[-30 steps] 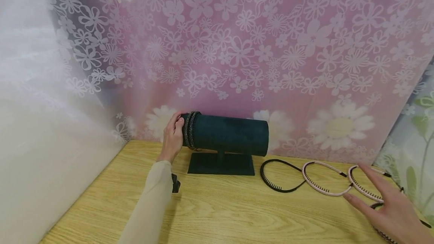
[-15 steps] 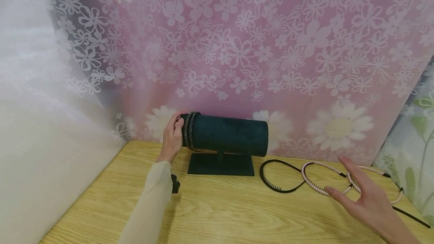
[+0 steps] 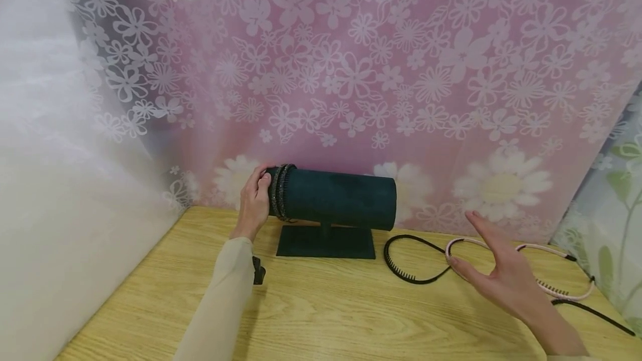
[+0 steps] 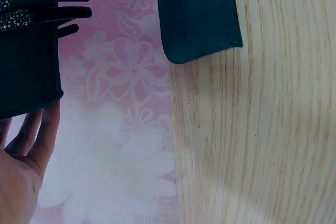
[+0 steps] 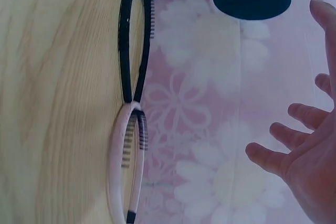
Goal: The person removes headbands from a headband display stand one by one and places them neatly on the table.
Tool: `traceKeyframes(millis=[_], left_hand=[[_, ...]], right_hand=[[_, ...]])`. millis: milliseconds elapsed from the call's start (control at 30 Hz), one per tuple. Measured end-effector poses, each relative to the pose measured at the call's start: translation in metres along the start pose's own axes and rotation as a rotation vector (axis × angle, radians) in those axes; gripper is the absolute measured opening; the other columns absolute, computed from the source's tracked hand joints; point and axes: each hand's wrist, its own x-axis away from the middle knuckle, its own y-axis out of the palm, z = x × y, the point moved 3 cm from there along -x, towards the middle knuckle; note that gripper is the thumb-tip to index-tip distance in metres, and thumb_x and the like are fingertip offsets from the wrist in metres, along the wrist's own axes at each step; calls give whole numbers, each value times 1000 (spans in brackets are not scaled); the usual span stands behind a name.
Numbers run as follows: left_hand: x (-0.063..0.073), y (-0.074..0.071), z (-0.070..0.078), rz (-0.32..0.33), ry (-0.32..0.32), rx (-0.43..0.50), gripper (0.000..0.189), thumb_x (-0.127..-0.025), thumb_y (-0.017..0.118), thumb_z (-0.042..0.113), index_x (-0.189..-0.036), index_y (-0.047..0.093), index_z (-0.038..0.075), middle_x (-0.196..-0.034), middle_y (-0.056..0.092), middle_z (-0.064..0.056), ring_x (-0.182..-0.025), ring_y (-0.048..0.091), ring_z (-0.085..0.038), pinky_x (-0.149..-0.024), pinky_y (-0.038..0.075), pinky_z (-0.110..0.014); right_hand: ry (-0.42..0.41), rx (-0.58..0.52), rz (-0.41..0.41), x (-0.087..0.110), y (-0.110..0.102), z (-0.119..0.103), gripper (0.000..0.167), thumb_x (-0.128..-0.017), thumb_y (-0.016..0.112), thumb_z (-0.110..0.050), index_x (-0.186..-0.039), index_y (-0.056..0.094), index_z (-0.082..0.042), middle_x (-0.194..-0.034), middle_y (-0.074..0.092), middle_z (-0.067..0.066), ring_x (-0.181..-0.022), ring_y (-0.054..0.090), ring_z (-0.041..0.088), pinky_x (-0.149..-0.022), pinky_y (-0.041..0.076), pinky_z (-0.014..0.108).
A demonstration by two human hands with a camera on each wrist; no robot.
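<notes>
A dark green velvet display stand (image 3: 341, 196) has a horizontal cylinder on a flat base. My left hand (image 3: 254, 202) grips the cylinder's left end, its fingers partly hidden behind that end in the left wrist view. Around the cylinder beside this hand sit dark headbands (image 3: 281, 191) with glittering stones. My right hand (image 3: 506, 277) holds nothing, its thumb and fingers spread wide. It overlaps a pink headband (image 5: 114, 166) in the head view, with a black toothed headband (image 5: 124, 40) just to the left.
Another pink headband (image 3: 582, 296) and a dark headband (image 3: 599, 316) lie at the table's right side, partly hidden by the right hand. The wooden table (image 3: 311, 305) meets a pink flowered curtain (image 3: 346, 71) behind and a pale sheet (image 3: 75, 183) at left.
My right hand has moved left from the far right headbands, its fingers still spread. The left hand keeps its grip on the display stand, which has not visibly moved.
</notes>
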Motion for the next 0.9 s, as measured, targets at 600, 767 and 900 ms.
traceKeyframes(millis=[600, 767, 900], left_hand=[[0, 0, 1, -7, -11, 3, 46, -111, 34, 41, -148, 52, 20, -150, 55, -7, -142, 50, -27, -119, 36, -53], [0, 0, 0, -4, -15, 2, 46, -111, 34, 41, -149, 52, 20, -150, 55, -6, -141, 50, -27, -119, 37, -53], [0, 0, 1, -8, -18, 0, 46, -111, 34, 41, -148, 52, 21, -149, 56, -5, -140, 51, -26, -119, 37, -53]], right_hand=[[-86, -13, 27, -33, 23, -21, 97, -82, 86, -20, -161, 32, -33, -169, 30, 6, -146, 36, 52, -100, 34, 79], [-98, -15, 9, -41, 27, -28, 96, -83, 85, -22, -161, 31, -34, -169, 29, 7, -147, 35, 51, -101, 34, 79], [-116, -27, 7, -48, 30, -34, 95, -83, 85, -23, -161, 33, -33, -168, 31, 9, -150, 34, 47, -103, 33, 78]])
